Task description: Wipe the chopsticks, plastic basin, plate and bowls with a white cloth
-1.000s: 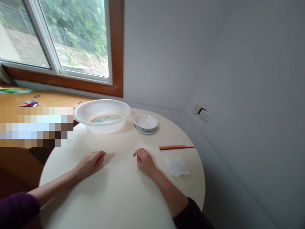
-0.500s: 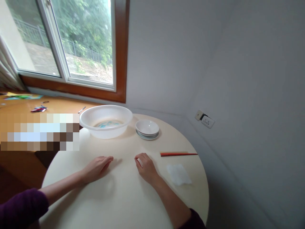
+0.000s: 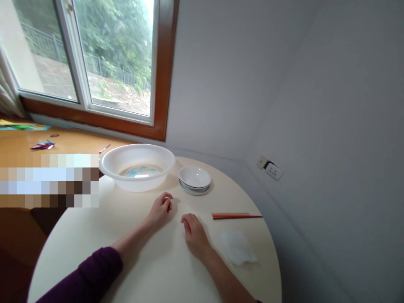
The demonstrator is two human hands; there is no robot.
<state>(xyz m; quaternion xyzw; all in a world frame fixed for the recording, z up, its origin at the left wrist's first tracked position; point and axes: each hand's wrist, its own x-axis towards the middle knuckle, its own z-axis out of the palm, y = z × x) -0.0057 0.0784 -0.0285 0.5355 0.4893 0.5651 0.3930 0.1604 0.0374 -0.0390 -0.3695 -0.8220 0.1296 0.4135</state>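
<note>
My left hand (image 3: 161, 207) is over the round table, in front of the white bowls (image 3: 195, 177). Its fingers are loosely bent and apart, with nothing visible in them. Close by on the right, my right hand (image 3: 195, 235) is low over the tabletop, fingers loosely curled downward and holding nothing I can see. Beyond my left hand stands a wide translucent white basin (image 3: 140, 183), with light blue patches at its bottom. The bowls are stacked on a plate beside it. Right of my right hand lie red and light-coloured chopsticks (image 3: 235, 216) and a thin white sheet (image 3: 239, 248).
The round cream table (image 3: 151, 273) stands against the wall. On the wooden desk (image 3: 75, 141) to the left are a pen (image 3: 104, 148), a small heap of coloured items (image 3: 43, 145) and bright papers. A wall socket (image 3: 273, 170) is at the right. Part of the left side is blurred out.
My left hand has moved right and slightly up, closer to my right hand and the bowls. My right hand has shifted little; its thumb gap looks narrower. The camera view has tilted up slightly.
</note>
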